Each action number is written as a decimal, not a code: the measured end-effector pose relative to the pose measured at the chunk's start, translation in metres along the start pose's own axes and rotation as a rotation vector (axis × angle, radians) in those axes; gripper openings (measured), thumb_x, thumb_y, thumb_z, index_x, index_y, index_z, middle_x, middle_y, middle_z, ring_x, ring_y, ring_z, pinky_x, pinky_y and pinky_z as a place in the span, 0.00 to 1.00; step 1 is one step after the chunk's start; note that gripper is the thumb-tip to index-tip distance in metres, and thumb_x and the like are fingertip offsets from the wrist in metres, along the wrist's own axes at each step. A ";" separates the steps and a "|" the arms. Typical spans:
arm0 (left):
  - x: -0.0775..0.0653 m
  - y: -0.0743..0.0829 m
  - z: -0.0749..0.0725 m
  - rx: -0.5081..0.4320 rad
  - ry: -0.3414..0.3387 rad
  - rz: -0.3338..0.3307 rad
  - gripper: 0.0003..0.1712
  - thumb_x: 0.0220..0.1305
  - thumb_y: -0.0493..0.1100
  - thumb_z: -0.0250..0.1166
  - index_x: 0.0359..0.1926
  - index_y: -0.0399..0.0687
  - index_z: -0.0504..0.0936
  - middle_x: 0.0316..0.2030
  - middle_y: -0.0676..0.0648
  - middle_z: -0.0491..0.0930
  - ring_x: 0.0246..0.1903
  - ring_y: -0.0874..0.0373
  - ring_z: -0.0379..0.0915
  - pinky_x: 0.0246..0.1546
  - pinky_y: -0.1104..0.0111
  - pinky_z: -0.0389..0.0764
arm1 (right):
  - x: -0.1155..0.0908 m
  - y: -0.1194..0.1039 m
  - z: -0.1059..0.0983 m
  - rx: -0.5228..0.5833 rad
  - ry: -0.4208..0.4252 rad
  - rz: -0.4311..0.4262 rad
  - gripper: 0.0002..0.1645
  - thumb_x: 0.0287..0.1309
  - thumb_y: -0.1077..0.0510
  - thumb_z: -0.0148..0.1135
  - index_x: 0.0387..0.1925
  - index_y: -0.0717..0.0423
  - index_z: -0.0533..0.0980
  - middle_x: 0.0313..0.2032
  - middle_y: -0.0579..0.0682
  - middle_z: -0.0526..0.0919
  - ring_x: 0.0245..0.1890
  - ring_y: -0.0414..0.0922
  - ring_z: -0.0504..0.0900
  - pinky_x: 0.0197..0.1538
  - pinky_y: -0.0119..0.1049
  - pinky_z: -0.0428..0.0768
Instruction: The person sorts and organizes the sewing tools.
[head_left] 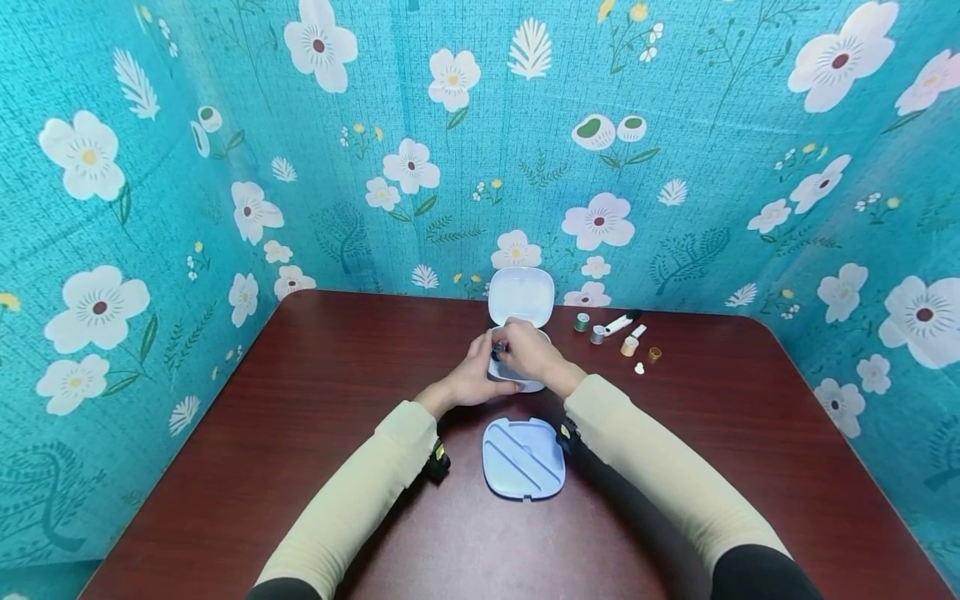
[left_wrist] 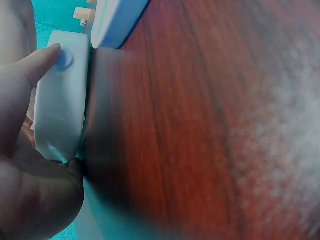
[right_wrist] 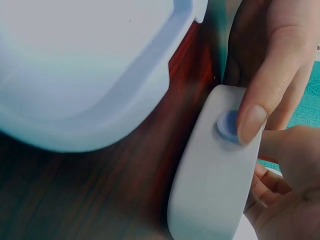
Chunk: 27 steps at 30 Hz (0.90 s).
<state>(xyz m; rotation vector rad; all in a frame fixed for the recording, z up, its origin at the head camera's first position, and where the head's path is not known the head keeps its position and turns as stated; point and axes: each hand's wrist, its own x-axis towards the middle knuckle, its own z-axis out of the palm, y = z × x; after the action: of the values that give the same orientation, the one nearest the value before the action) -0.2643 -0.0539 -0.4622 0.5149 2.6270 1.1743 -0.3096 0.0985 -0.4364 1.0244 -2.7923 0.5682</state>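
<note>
A white box point(head_left: 531, 386) with a hinged lid point(head_left: 521, 296) standing up stands at the table's middle. My left hand point(head_left: 476, 382) grips its left side and front. In the left wrist view, its thumb lies on the round blue button point(left_wrist: 63, 60) of the front wall. Over the box's opening, my right hand point(head_left: 528, 348) bends its fingers down and pinches a small dark object point(head_left: 498, 350), whose kind is too small to tell. Right-hand fingers point(right_wrist: 270, 182) show behind the box in the right wrist view. Most of the box's inside is hidden by the hands.
Nearer me lies a light blue divided tray point(head_left: 523, 458). Right of the box are a green thread spool point(head_left: 582, 322), a grey spool point(head_left: 597, 334), a beige spool point(head_left: 629, 347), a white tool point(head_left: 618, 325), a golden ring point(head_left: 655, 353) and a small white piece point(head_left: 639, 367). Flowered curtain point(head_left: 450, 208) surrounds the table.
</note>
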 end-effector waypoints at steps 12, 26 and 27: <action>0.000 0.000 0.000 0.005 -0.010 -0.003 0.68 0.52 0.63 0.67 0.72 0.46 0.26 0.72 0.44 0.31 0.70 0.52 0.38 0.64 0.59 0.56 | -0.009 -0.008 -0.015 0.040 -0.038 0.025 0.20 0.53 0.63 0.63 0.50 0.55 0.79 0.38 0.55 0.79 0.35 0.46 0.76 0.37 0.38 0.76; 0.002 -0.001 0.001 -0.015 0.013 -0.001 0.68 0.50 0.60 0.70 0.73 0.46 0.28 0.72 0.44 0.34 0.69 0.53 0.41 0.65 0.61 0.55 | -0.025 -0.003 -0.022 0.016 -0.040 0.063 0.19 0.52 0.58 0.68 0.47 0.55 0.80 0.40 0.52 0.79 0.36 0.47 0.79 0.38 0.41 0.78; 0.002 -0.001 0.001 -0.018 0.015 0.001 0.68 0.50 0.60 0.70 0.73 0.46 0.28 0.72 0.44 0.35 0.69 0.53 0.42 0.65 0.61 0.55 | -0.027 -0.003 -0.023 0.018 -0.040 0.068 0.18 0.52 0.58 0.68 0.47 0.55 0.80 0.40 0.51 0.79 0.37 0.48 0.79 0.39 0.41 0.79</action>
<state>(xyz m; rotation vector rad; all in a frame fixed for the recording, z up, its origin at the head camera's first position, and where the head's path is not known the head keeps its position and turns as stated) -0.2657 -0.0533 -0.4642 0.5060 2.6262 1.2055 -0.2876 0.1211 -0.4203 0.9573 -2.8717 0.5878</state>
